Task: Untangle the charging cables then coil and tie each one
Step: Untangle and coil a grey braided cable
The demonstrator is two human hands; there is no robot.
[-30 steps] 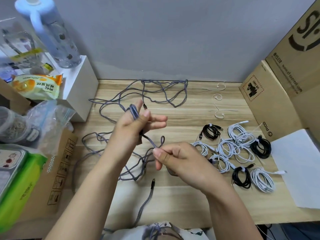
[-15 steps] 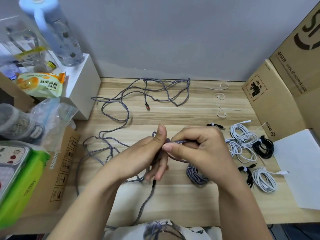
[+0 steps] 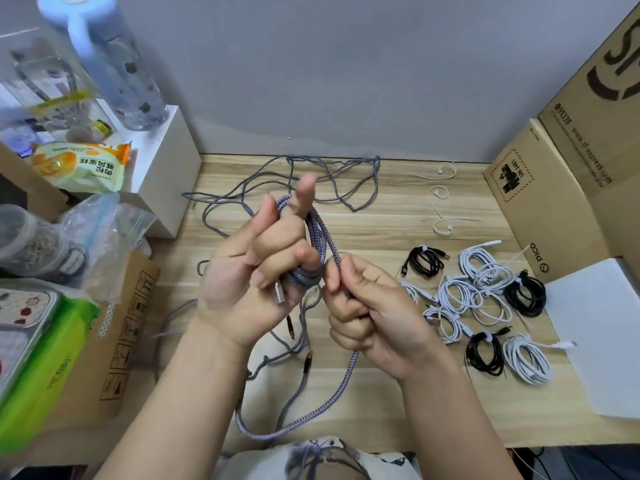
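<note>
- The right hand pinches the braided cable, fingers curled around it above the table.
- The left hand has cable loops wound round its raised finger and little finger.
- Tied coils lie to the right.
- Loose cables sprawl beyond.

Both forearms are reaching up from the lower edge of the view and angling in toward each other, with the 2 hands meeting just beside one another at the centre. The left hand is lifting palm toward the camera, its index finger pointing straight up, thumb standing beside it and the other fingers curling in, with turns of the braided cable wound around the index and little fingers. The right hand is sitting slightly lower, fingers folding into a loose fist and pinching that cable between thumb and forefinger.
</note>
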